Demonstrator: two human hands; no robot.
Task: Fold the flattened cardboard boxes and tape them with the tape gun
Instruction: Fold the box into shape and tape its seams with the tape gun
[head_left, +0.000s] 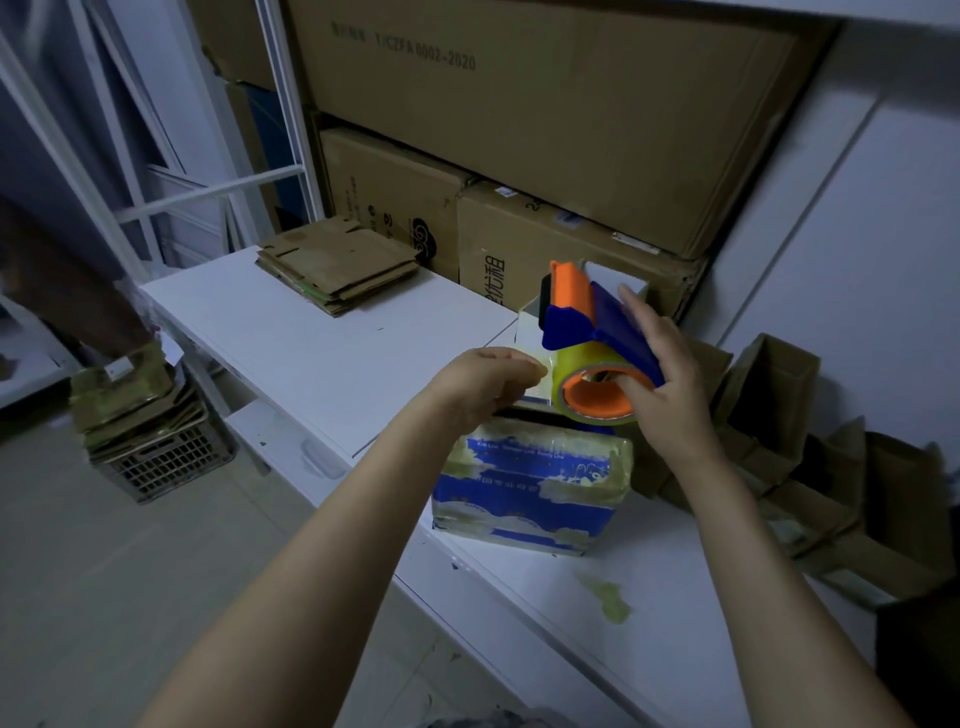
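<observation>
My right hand grips a blue and orange tape gun with a yellowish tape roll, held above the white table. Beside the roll, my left hand pinches the loose end of the tape between its fingertips. Just below both hands sits a small box with blue print, wrapped in tape. A stack of flattened cardboard boxes lies at the back left of the table. Folded brown boxes are heaped at the right.
Large cardboard cartons are stacked against the wall behind the table. A dark crate piled with cardboard stands on the floor at the left. White shelf rails rise at the upper left. A tape scrap is stuck on the table.
</observation>
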